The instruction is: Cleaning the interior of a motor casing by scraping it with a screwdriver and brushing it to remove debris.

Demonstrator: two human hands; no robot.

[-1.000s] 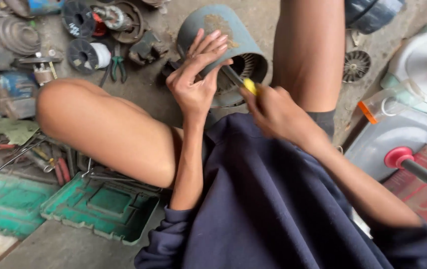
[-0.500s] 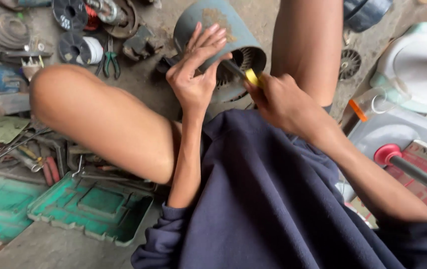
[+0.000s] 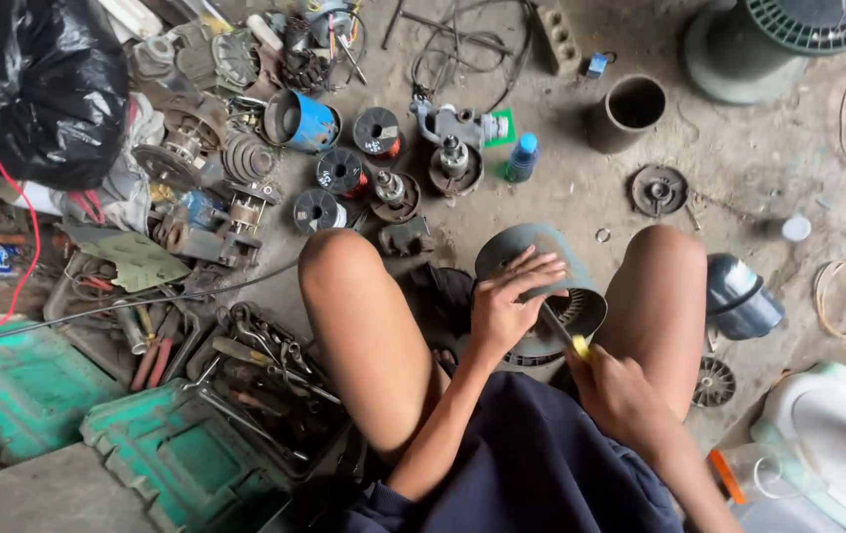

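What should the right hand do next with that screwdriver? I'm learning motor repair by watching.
Probably keep working the screwdriver tip at the open end of the grey motor housing: the left hand already braces it from above, and the right hand grips the yellow handle, aimed inward.

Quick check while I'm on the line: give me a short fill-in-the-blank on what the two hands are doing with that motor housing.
1. The left hand rests flat on the grey motor housing, which sits between the person's ____.
2. The right hand holds a screwdriver with a ____ handle.
3. The small bottle on the floor has a ____ cap.

Missing words: knees; yellow; blue
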